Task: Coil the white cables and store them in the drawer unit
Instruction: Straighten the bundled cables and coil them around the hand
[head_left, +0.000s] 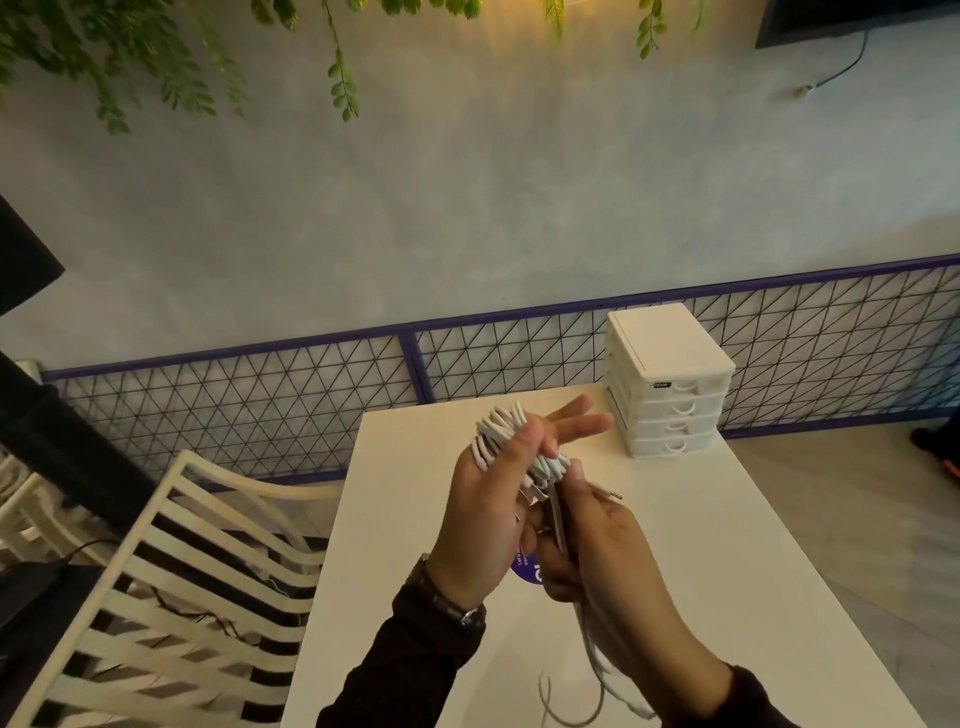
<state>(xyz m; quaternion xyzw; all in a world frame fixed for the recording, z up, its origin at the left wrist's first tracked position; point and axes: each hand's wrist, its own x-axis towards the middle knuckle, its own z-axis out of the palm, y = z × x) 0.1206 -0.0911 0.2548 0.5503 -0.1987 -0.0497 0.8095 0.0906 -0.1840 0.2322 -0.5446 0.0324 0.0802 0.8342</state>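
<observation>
your left hand (483, 509) grips the coil (496, 431) (fingers half straight); your right hand (602, 551) pinches its tail (589, 644); drawers (670, 384) stand beyond both hands.

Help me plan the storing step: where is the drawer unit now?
In the head view, the drawer unit stands on the table's far right corner, in front of the mesh fence, beyond and right of the cables.

One head-worn wide-angle view looks forward and down, near the table (727, 571).
</observation>
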